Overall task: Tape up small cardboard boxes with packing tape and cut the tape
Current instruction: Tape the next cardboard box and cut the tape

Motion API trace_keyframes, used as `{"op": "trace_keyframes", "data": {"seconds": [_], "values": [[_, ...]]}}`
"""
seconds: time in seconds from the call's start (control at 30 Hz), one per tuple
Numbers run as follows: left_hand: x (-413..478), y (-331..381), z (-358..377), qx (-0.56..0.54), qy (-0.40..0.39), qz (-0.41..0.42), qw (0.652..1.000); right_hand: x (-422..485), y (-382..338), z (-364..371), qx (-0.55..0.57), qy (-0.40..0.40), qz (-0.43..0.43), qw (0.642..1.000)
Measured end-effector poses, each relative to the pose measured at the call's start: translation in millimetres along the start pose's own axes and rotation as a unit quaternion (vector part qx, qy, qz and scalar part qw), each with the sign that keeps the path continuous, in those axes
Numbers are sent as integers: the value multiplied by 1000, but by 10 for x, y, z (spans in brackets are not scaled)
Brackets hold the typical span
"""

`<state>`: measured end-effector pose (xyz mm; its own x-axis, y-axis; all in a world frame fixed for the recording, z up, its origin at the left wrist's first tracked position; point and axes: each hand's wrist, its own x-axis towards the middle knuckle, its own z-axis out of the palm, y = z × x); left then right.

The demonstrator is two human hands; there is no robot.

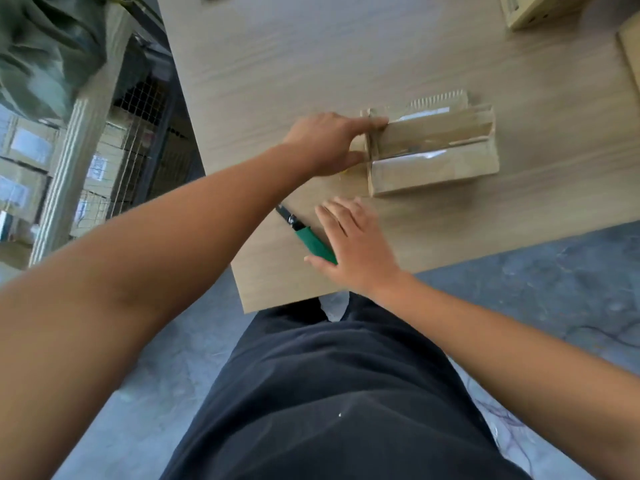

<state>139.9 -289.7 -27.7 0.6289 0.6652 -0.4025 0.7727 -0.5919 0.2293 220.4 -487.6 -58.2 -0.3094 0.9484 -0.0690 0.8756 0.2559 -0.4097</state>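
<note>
**My hands at the small box on the bench**

At the far left hangs a green cloth [45,46]. Beside it stands a wire rack [138,126] with cardboard cartons behind the mesh. Then the pale wooden bench [277,81] begins.

Near its near edge lies a cutting tool with a green handle [311,239], its dark blade pointing far and left. My left hand [325,143] reaches over to the left end of the small cardboard box [436,168]. The fingers are mostly straight; the index finger presses on the top corner and the thumb lies against the end face lower down.

My right hand [356,247] is flat and released, its fingers straight, and it covers the near end of the green handle without gripping it.

The box lies in the middle of the bench, just right of my left hand, with shiny clear tape [426,155] along its top. Just behind it is a pale toothed piece [440,98]; I cannot tell what it is. In the far right corner stands another box [533,12], cut by the frame.
</note>
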Motion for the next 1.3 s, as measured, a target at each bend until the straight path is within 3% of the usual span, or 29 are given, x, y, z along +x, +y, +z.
{"op": "trace_keyframes", "data": {"seconds": [0.1,0.17,0.3,0.37,0.4,0.47,0.53,0.6,0.67,0.77,0.93,1.07,1.3], "values": [[49,-45,23,-12,8,19,1000,77,-196,375,-68,-61,124,988],[65,-47,26,-24,9,30,999,78,-255,495,-107,-48,140,983],[58,-88,10,-43,19,52,998,-137,-220,460,-76,12,168,983],[60,-85,-13,-54,21,59,997,-358,-198,323,3,34,235,971],[58,-76,-19,-56,20,61,996,-479,-191,233,67,56,287,954],[50,-69,-24,-56,20,61,996,-592,-198,-59,204,160,393,882],[23,-89,-2,-65,26,53,996,-433,-148,-345,259,259,437,822],[-19,-108,23,-78,36,23,996,-77,-27,-555,231,293,433,820],[-83,-124,32,-93,46,-17,994,299,105,-650,154,249,405,866],[-182,-200,-34,-116,29,-40,992,590,179,-557,60,60,400,913],[-478,-474,-76,-287,-19,8,958,595,148,-455,37,-14,403,914],[-625,-609,71,-107,-17,6,994,641,136,-538,44,-97,388,915],[-572,-461,125,-77,9,-16,997,645,3,-632,-29,-213,358,908]]}}
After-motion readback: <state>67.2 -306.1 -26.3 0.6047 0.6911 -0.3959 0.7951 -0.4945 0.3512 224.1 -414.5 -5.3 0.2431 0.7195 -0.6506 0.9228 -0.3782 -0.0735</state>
